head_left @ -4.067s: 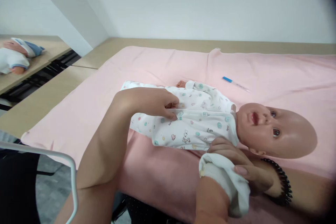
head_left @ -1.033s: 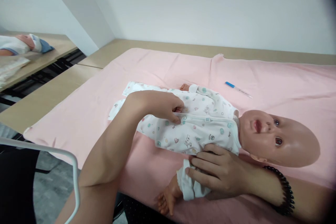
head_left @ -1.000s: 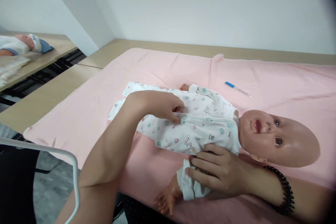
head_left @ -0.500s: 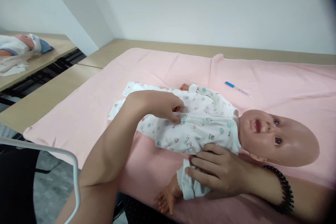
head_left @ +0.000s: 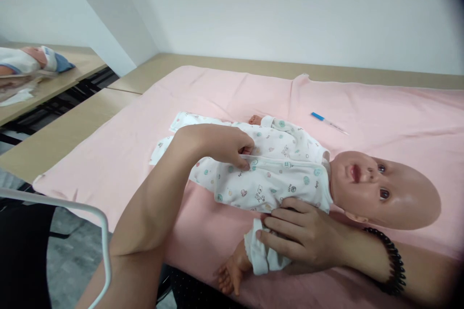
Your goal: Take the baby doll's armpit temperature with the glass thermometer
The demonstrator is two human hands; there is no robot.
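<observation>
A baby doll (head_left: pixel 384 189) lies on its back on a pink blanket (head_left: pixel 224 91), head to the right, dressed in a white printed romper (head_left: pixel 275 174). My left hand (head_left: pixel 221 145) pinches the romper's front edge at the doll's belly. My right hand (head_left: pixel 300 239), with a black bead bracelet (head_left: pixel 393 263) on the wrist, rests with curled fingers on the doll's near arm and grips its white sleeve (head_left: pixel 259 253). The doll's small hand (head_left: pixel 228 275) sticks out of the cuff at the blanket's near edge.
A thermometer with a blue tip (head_left: pixel 328 123) lies on the blanket beyond the doll. The blanket covers a wooden table (head_left: pixel 72 130) against a white wall. A white chair rail (head_left: pixel 90 222) is at lower left. Another doll (head_left: pixel 32 60) lies on a far left table.
Since four seconds ago the doll's near arm has come through the sleeve, and its hand now shows below the cuff. In the last second both hands have stayed put.
</observation>
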